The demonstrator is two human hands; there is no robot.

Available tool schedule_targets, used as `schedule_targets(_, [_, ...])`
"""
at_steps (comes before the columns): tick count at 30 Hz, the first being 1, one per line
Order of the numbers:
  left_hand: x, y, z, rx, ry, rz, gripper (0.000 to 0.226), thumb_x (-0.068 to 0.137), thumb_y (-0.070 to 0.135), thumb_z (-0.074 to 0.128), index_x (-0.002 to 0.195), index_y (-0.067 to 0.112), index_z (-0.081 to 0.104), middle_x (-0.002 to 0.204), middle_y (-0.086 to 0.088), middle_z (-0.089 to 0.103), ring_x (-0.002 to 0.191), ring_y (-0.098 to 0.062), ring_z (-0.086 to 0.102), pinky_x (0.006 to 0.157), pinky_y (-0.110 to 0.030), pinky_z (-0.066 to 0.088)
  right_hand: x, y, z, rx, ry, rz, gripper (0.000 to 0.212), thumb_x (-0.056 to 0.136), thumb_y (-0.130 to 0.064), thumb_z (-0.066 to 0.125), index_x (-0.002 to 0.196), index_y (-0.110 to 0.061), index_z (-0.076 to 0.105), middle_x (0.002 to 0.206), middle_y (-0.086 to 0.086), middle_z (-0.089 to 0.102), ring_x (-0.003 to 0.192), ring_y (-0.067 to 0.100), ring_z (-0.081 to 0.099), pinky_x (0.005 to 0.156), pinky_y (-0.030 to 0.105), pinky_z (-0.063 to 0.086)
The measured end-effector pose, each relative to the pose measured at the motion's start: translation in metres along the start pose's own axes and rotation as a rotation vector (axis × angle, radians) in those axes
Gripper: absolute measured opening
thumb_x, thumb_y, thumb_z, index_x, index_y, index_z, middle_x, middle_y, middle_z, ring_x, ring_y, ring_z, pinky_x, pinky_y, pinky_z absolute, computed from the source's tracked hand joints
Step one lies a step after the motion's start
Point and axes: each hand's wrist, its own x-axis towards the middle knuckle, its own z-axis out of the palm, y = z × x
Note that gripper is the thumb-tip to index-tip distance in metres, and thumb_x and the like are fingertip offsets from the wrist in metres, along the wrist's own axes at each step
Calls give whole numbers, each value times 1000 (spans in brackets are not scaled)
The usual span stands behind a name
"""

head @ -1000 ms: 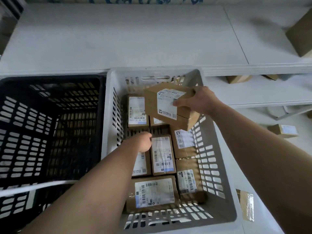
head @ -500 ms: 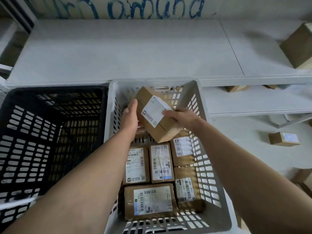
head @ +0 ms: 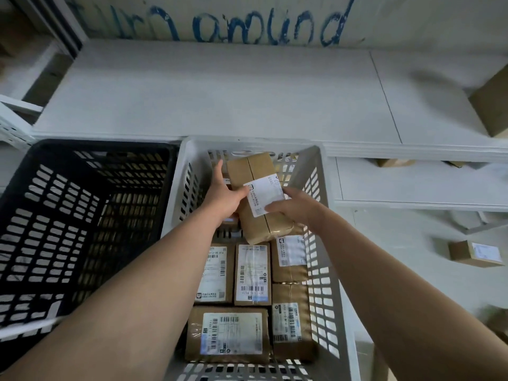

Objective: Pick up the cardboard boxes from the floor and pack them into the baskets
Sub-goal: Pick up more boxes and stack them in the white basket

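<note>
A brown cardboard box (head: 254,171), taped along its length and bearing a white label, hangs over the far end of the white basket (head: 247,141), above the packed boxes (head: 251,273). Its long axis runs away from the person, with the far end leaning slightly left. The left hand (head: 222,193) and right hand (head: 295,209) grip its opposite sides.
</note>
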Motion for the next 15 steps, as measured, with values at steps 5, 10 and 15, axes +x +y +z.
schedule_targets(5, [-3, 3, -12, 82, 23, -91, 48, 92, 30, 61, 136, 17, 46, 128, -3, 61, 103, -20, 61, 83, -35, 53, 2, -8, 0, -15, -42, -6, 30, 100, -31, 48, 124, -19, 60, 106, 1, 63, 79, 11, 57, 67, 19, 43])
schedule_targets(10, [-22, -6, -27, 158, 22, -129, 35, 94, 31, 57, 126, 17, 55, 117, 2, 62, 98, -18, 58, 83, -32, 49, -4, -10, 18, -106, -129, 50, 22, 99, -34, 45, 109, -22, 61, 94, 4, 67, 91, 24, 65, 91, 40, 50])
schedule_targets(15, [-33, -11, -36, 152, 52, -101, 39, 94, 28, 59, 131, 20, 51, 129, -1, 59, 110, -22, 57, 92, -34, 46, -13, -16, 32, -38, -140, 32, 29, 100, -22, 43, 122, -13, 60, 101, 6, 65, 81, 20, 62, 56, 21, 38])
